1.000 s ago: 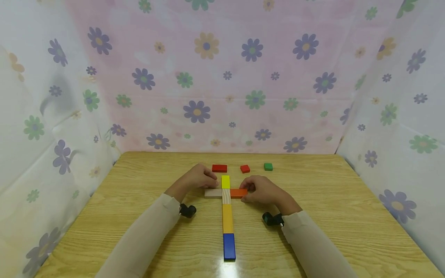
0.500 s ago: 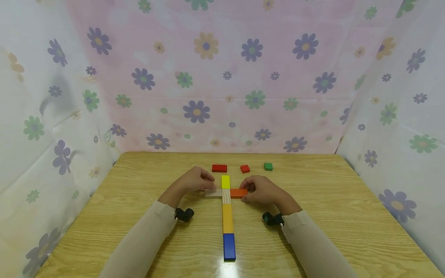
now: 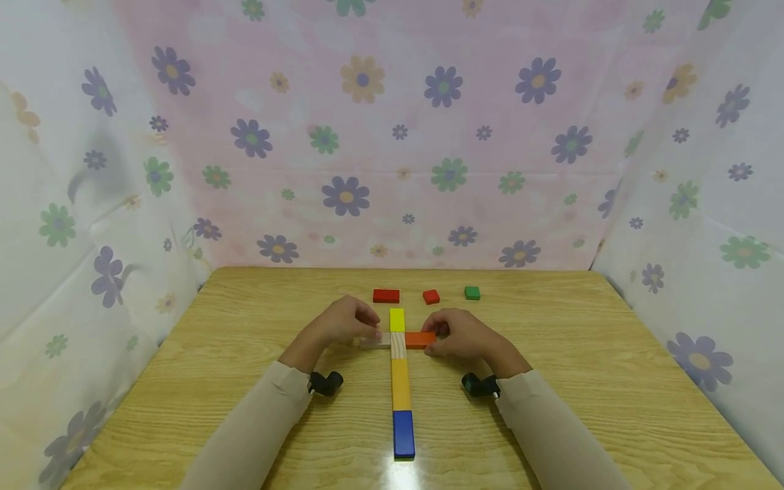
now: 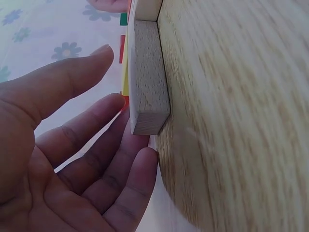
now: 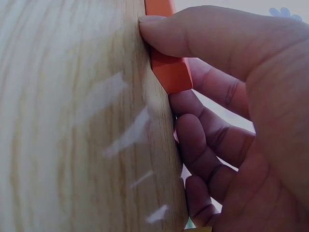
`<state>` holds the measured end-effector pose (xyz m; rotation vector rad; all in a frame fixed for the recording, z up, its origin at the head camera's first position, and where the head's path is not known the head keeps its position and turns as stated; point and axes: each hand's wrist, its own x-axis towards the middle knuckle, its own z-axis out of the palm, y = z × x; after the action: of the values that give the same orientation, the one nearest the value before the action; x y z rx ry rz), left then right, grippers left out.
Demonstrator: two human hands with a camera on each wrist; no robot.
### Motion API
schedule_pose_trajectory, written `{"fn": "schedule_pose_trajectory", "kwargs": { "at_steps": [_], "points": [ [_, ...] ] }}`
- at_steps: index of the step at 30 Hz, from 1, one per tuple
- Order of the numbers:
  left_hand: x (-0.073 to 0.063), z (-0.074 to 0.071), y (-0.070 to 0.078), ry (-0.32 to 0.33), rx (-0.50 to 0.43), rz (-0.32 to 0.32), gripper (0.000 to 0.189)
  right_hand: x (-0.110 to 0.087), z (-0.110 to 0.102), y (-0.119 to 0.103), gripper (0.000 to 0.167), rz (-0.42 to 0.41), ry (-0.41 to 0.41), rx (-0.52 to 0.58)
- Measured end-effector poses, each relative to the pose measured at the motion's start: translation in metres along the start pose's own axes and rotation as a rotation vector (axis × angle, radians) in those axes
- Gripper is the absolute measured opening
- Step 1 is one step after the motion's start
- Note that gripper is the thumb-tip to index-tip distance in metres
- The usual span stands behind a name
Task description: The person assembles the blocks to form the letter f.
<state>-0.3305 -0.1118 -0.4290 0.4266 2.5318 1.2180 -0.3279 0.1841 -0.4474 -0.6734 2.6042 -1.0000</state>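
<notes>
Just below the centre of the head view, your right hand [image 3: 462, 333] pinches the orange block [image 3: 419, 340]. Your left hand [image 3: 349, 320], fingers loosely bent and grasping nothing, is at the pale block [image 4: 150, 72], left of centre. Between these blocks lies a striped block [image 3: 398, 346]; above it, a yellow block [image 3: 397, 320]; below, an amber block [image 3: 401, 384].

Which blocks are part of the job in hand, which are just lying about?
In the job, laid together crosswise:
- yellow block
- wood-grain block
- pale block, left hand beside it
- orange-red block, pinched by right hand
- amber block
- blue block

Lying apart at the back, possibly spares:
- long red block
- small red block
- green block
</notes>
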Motion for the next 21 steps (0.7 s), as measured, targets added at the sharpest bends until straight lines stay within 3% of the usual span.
{"fn": "schedule_pose_trajectory", "kwargs": {
  "at_steps": [13, 21],
  "points": [
    [-0.008, 0.004, 0.003, 0.054, 0.016, -0.057, 0.031, 0.001, 0.0, 0.003, 0.024, -0.016, -0.007, -0.007],
    [-0.015, 0.006, 0.004, 0.051, 0.062, -0.03, 0.038, 0.0, -0.001, 0.0, 0.027, -0.022, -0.003, -0.025]
  ]
}}
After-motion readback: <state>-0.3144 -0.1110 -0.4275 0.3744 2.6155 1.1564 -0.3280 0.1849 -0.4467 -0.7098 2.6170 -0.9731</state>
